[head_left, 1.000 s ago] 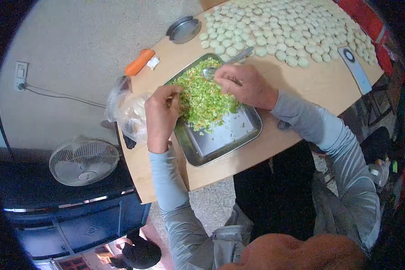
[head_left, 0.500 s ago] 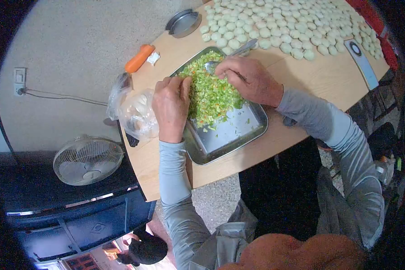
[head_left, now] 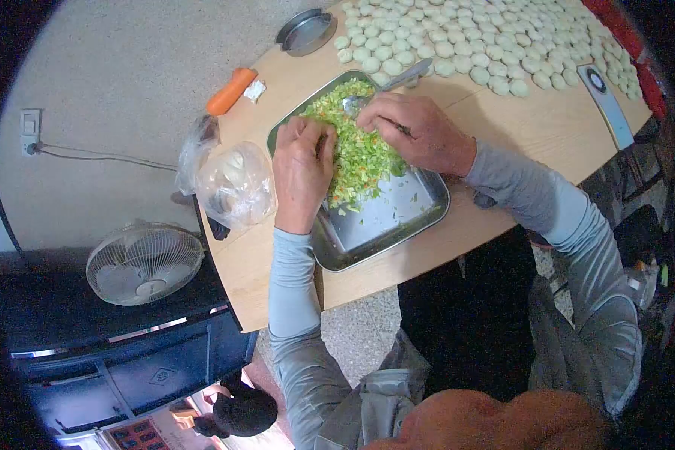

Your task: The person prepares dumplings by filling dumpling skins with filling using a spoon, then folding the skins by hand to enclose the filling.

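Observation:
A metal tray (head_left: 337,262) holds finely chopped green vegetables (head_left: 364,161) flecked with orange, heaped toward its far end. My left hand (head_left: 304,169) is over the left side of the heap, fingers curled down and pressed together. My right hand (head_left: 420,135) is closed over the right side, thumb and fingers drawn together. Whatever either hand pinches is hidden. Just above my right hand a metal spoon (head_left: 409,73) rests with its bowl on the vegetables and its handle across the far rim.
Many pale round dough pieces (head_left: 480,45) cover the table's far side. A round metal pan (head_left: 306,34), a carrot (head_left: 231,91), and a clear plastic bag (head_left: 236,184) lie around the tray's left. A white-and-blue device (head_left: 606,109) lies right. A fan (head_left: 144,262) stands lower left.
My left hand has shifted right and slightly upward, further over the vegetables. My right hand and the spoon stay nearly in place.

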{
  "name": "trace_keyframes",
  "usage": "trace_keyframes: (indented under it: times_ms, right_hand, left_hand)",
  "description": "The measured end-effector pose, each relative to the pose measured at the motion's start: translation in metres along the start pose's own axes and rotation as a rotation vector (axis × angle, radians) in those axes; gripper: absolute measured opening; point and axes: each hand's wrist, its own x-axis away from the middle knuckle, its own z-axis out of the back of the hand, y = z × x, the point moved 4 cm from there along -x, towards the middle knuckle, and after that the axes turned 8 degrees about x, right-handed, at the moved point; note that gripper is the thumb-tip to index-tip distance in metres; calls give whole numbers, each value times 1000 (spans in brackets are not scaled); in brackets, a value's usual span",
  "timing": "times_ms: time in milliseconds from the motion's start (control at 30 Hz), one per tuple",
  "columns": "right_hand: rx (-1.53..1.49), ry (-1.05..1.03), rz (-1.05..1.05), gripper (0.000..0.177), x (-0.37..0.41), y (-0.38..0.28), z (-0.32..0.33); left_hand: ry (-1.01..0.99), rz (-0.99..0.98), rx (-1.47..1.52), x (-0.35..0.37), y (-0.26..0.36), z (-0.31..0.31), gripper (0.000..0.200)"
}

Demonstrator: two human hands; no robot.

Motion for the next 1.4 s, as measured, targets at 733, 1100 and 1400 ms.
trace_keyframes:
  times_ms: [733,1100,1400]
  right_hand:
    - [-29,-61,7,15,-1,-5,0]
    - [-6,-44,97,12,-1,-9,2]
    - [-71,-100,128,11,1,-15,-2]
  left_hand:
    - [-98,495,1117,6,14,-7,12]
    - [-71,464,1136,7,17,-6,20]
    - [-5,361,815,7,34,-3,15]
